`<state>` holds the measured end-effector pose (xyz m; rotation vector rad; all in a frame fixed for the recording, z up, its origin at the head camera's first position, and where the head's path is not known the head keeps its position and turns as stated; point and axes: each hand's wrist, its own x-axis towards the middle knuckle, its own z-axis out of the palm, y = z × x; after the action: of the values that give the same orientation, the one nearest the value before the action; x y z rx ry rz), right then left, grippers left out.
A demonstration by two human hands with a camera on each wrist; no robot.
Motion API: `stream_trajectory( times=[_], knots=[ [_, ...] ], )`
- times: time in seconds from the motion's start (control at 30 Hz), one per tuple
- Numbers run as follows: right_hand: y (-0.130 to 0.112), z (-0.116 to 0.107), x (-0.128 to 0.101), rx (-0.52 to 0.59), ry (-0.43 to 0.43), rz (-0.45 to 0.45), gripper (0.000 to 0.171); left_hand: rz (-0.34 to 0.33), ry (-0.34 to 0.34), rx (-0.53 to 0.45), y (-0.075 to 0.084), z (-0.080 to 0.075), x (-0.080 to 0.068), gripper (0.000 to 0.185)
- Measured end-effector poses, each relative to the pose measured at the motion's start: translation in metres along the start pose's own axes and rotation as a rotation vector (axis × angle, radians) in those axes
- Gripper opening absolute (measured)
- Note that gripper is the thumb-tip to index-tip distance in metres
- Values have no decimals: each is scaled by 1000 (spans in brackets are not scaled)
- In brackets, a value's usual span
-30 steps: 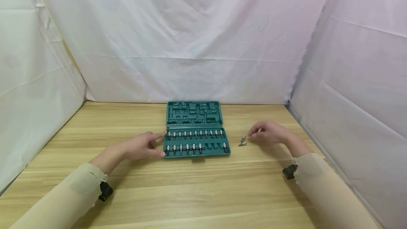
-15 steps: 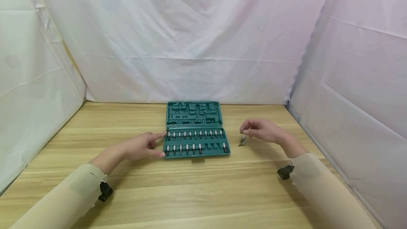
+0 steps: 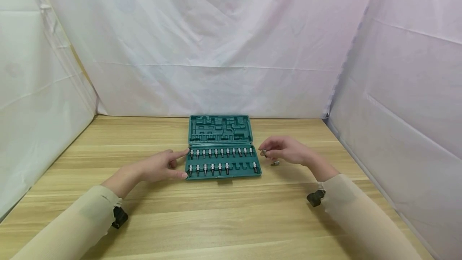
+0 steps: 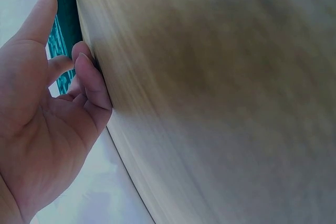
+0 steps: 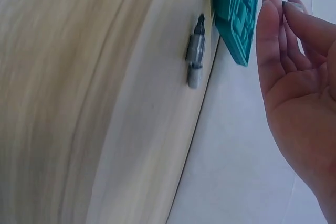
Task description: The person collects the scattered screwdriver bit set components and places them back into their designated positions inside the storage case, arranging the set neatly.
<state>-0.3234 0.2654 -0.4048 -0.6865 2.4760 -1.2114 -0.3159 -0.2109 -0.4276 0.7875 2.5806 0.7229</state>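
Note:
A green plastic case [image 3: 223, 176] lies unfolded on the wooden table, with two rows of silver-and-black bit sockets [image 3: 213, 168] in its near half. Bare recesses [image 3: 240, 166] show in the front row, left of its rightmost bit socket [image 3: 255, 167]. My left hand [image 3: 159, 165] touches the case's left edge with outstretched index finger and thumb; its other fingers are bent in the left wrist view. Just right of the case, my right hand [image 3: 288, 150] pinches a bit socket [image 3: 264, 153] above the table. In the right wrist view, two loose bit sockets [image 5: 196, 48] lie on the table below it.
The case's moulded lid [image 3: 221, 128] lies back toward the white curtain [image 3: 216, 51] behind the table. White curtains [image 3: 404, 71] also stand along both sides. Dark wrist cameras [image 3: 316, 198] hang beneath both sleeves.
My right hand has lifted the pinched bit socket off the table and carried it left, up to the case's right edge. My left hand and the case have stayed in place.

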Motion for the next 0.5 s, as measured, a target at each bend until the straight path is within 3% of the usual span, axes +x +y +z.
stream_trajectory(
  times=[0.23,0.5],
  knots=[
    [-11,11,9,-37,18,30,23,1,2,3,0,1,-1,95],
    [-16,24,24,-135,-7,-4,19,6,2,-2,1,0,-1,95]
  ],
)
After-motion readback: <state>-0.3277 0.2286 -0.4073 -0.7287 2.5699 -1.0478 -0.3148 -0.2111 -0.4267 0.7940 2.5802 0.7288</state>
